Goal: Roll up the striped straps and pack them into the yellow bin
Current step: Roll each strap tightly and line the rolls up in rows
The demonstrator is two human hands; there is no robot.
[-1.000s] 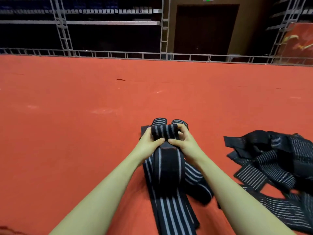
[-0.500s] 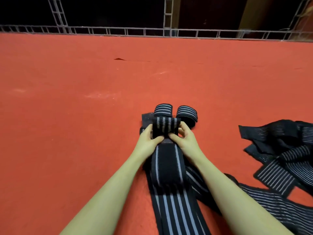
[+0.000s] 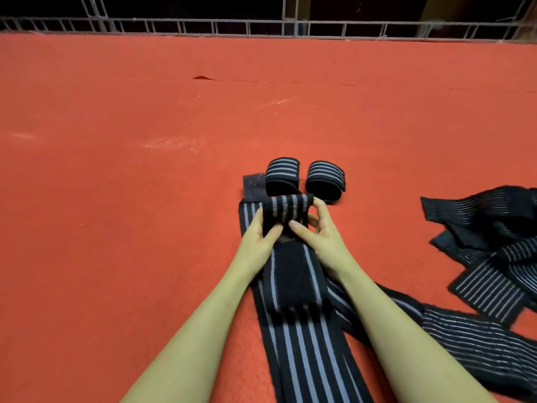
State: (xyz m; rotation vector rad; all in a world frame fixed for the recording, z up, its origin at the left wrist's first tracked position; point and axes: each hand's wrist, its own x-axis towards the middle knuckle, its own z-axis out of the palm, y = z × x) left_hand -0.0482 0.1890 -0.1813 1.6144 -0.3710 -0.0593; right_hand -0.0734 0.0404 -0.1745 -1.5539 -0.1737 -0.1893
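A long black strap with grey stripes (image 3: 302,344) lies on the red carpet, running from the bottom of the view away from me. Its far end is wound into a small roll (image 3: 286,210). My left hand (image 3: 261,234) grips the roll's left side and my right hand (image 3: 316,231) grips its right side, thumbs on the near face. A black fastener patch (image 3: 290,277) shows on the strap just behind the roll. Two finished rolls (image 3: 283,175) (image 3: 325,180) stand side by side just beyond my hands. No yellow bin is in view.
A heap of loose striped straps (image 3: 494,245) lies on the carpet at the right, with one strap (image 3: 476,341) trailing toward my right forearm. A metal truss rail (image 3: 261,27) borders the far edge of the red carpet (image 3: 116,170).
The camera has tilted further down, so the far wall has left the view. Both hands have kept hold of the roll and drawn it slightly toward me, away from the two finished rolls.
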